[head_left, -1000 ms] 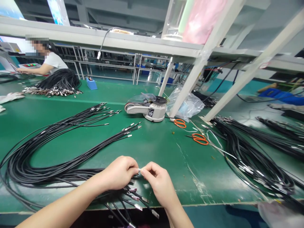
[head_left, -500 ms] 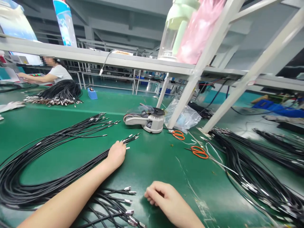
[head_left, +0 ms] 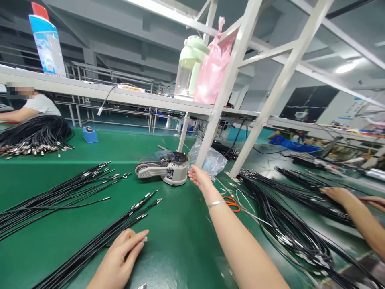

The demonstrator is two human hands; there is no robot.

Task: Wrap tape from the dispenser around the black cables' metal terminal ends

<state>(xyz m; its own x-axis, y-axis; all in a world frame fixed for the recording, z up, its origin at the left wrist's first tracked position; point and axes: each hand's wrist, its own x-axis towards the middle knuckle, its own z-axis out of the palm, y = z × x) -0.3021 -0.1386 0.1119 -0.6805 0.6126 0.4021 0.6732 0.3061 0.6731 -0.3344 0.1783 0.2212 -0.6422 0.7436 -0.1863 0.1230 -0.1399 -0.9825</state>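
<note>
Table (head_left: 180, 228): green top. Right-hand cable bundle (head_left: 279, 216): black, metal-tipped, heaped toward the table's right edge. Far bundle (head_left: 54, 194): black cables fanned out toward the left edge. Near bundle (head_left: 105, 233): slants from the direction of the near left corner toward mid-table, metal ends foremost. Carousel tape dispenser (head_left: 176, 173): upright, toward the far edge. Right hand (head_left: 201, 179): fingertips just beside the dispenser's right side, contact undetermined; grip loosely spread, fingers slightly curled. Left hand (head_left: 120, 255): toward the near edge, beside the near bundle. Scissors (head_left: 233, 204): orange handles, partly covered by the right forearm. Metal connector (head_left: 145, 239): pinched in the left grip, between thumb and fingers.
</note>
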